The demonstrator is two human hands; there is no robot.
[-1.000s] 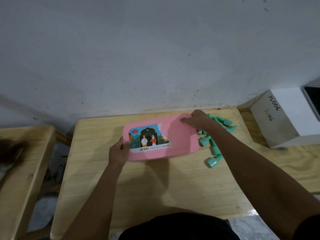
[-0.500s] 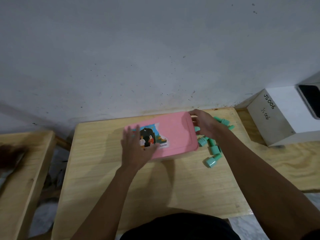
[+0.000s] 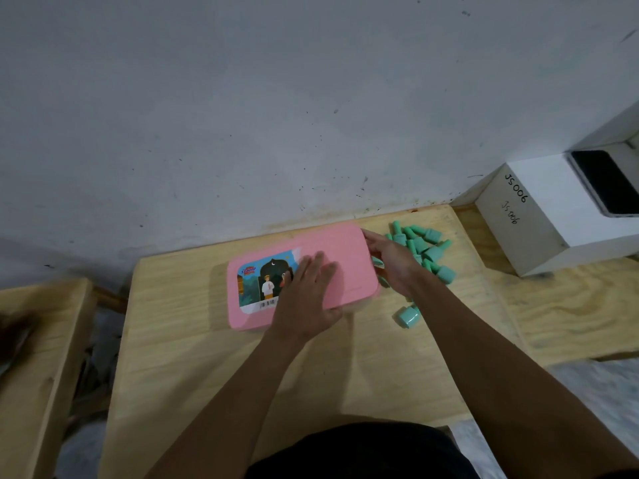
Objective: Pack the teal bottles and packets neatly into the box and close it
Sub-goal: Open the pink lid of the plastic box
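The left hand (image 3: 304, 302) is lying flat, fingers straight, on the closed pink rectangular plastic box (image 3: 345, 243), hiding part of its picture label (image 3: 257, 281). The right hand (image 3: 394, 264), fingers extended, is touching the box's right end and covering some of the small teal plastic bottles (image 3: 428, 250) heaped on the wooden bench (image 3: 345, 375).

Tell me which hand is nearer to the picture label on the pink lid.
Left. The left hand lies flat on the pink lid, its fingers overlapping the right edge of the label. The right hand is at the lid's right end, apart from the label.
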